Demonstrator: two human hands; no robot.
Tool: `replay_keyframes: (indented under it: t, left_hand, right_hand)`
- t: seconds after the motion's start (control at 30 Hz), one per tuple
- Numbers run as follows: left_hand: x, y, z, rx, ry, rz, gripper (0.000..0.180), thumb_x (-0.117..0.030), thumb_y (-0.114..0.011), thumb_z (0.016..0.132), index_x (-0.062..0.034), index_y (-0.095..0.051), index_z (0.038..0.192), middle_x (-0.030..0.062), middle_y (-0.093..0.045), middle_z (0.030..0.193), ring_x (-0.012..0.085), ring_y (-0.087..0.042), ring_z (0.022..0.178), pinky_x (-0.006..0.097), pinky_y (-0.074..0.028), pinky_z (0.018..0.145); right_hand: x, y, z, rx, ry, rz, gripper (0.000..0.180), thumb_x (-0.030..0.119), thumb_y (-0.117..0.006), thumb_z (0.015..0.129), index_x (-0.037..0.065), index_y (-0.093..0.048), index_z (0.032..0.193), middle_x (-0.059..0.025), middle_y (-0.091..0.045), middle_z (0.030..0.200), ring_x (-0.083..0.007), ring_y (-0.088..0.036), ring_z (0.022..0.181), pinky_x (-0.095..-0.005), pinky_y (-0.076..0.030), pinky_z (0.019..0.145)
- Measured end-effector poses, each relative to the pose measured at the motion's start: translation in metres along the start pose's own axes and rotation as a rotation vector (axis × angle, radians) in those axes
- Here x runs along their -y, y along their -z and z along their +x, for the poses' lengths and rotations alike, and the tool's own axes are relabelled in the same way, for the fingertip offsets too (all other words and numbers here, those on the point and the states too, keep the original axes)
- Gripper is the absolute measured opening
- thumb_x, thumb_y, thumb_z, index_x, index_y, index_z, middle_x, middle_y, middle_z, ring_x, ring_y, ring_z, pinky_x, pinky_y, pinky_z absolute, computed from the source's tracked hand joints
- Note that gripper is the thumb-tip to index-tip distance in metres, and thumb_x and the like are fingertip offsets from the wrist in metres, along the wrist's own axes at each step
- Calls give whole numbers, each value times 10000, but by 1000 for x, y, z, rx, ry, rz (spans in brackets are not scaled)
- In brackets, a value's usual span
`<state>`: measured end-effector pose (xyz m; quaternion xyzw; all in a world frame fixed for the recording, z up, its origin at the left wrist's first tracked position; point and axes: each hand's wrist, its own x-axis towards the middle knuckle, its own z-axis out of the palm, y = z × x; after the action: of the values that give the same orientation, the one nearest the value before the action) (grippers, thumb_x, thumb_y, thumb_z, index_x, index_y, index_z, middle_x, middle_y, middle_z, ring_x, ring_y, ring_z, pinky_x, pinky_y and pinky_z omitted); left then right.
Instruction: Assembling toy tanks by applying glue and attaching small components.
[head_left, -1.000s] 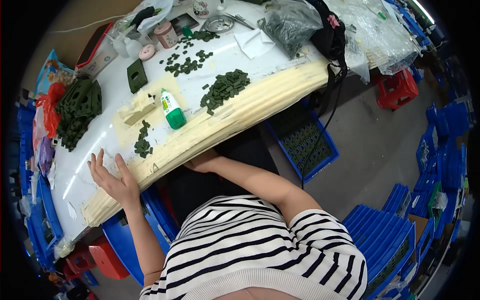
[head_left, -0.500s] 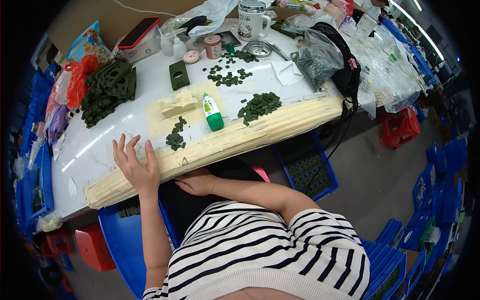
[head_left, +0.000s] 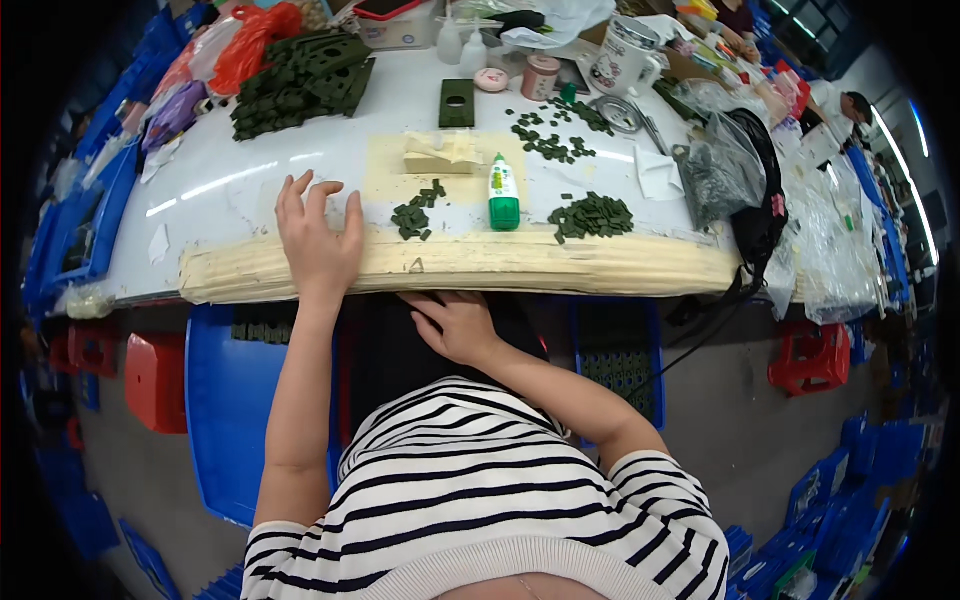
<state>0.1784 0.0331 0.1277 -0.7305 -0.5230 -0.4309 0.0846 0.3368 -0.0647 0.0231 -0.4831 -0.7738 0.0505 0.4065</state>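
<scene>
My left hand (head_left: 318, 235) is raised at the table's front edge, palm turned partly inward, its fingers spread and slightly curled around nothing. Closest to it is a small heap of dark green chips (head_left: 412, 222). My right hand (head_left: 458, 326) rests low over my dark-clothed lap, just below the table edge, with fingers stretched and thumb apart; nothing shows in it. A white glue bottle with a green base (head_left: 504, 200) lies beside a cream taped block (head_left: 440, 158). To its right is a larger heap of green chips (head_left: 593, 216).
Layered cream strips (head_left: 560, 258) pad the table's front edge. A pile of dark green plates (head_left: 300, 85) sits at left, one holed plate (head_left: 457, 104) at centre. Toward the back right stand a mug (head_left: 622, 62) and a black bag (head_left: 755, 190). Blue trays (head_left: 235, 420) sit below.
The view has turned and levelled, so the table appears straighter and shifted right. My right hand shows more fully, drawn out from beneath the table edge. My left hand stays raised and spread.
</scene>
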Motion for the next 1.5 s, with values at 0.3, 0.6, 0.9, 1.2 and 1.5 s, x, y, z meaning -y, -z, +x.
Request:
replay_keyframes:
  t: [0.3, 0.6, 0.9, 1.2, 1.5]
  left_hand:
    - [0, 11, 3, 14, 3, -49, 219, -137, -646, 784, -58, -590, 980, 173, -497, 1188, 407, -347, 1233, 468, -326, 980]
    - [39, -29, 151, -148, -270, 113, 267, -233, -691, 761, -74, -593, 953, 134, -549, 1131, 349, -442, 1164, 414, -373, 948]
    - [62, -65, 185, -10, -355, 314, 209, -215, -686, 747, -94, -583, 882, 37, -579, 1002, 239, -516, 986, 369, -418, 797]
    - [67, -59, 192, 2, -433, 283, 205, -160, -665, 759, -87, -547, 910, 61, -570, 1028, 262, -496, 1030, 386, -400, 837]
    - [24, -33, 183, -70, -446, -170, 335, -80, -712, 720, -40, -551, 1010, 105, -592, 974, 255, -590, 870, 328, -462, 770]
  right_hand:
    - [2, 15, -8, -22, 76, 42, 274, 77, -655, 719, 98, -668, 992, -78, -653, 956, -222, -630, 848, -316, -501, 721]
    - [0, 36, 3, 166, 347, 238, 98, 87, -695, 723, 35, -658, 797, -78, -667, 903, -168, -660, 753, -256, -533, 633]
    - [-15, 146, 86, -156, 435, -149, 191, 41, -641, 710, 53, -669, 898, -69, -622, 819, -135, -550, 547, -227, -433, 456]
    - [-39, 167, 146, 551, 513, -614, 281, 126, -566, 731, 82, -579, 1008, -48, -533, 982, -167, -526, 880, -263, -446, 666]
    - [-45, 192, 165, 303, 387, -373, 313, 127, -673, 633, 73, -535, 908, -20, -516, 808, -151, -537, 667, -253, -422, 505]
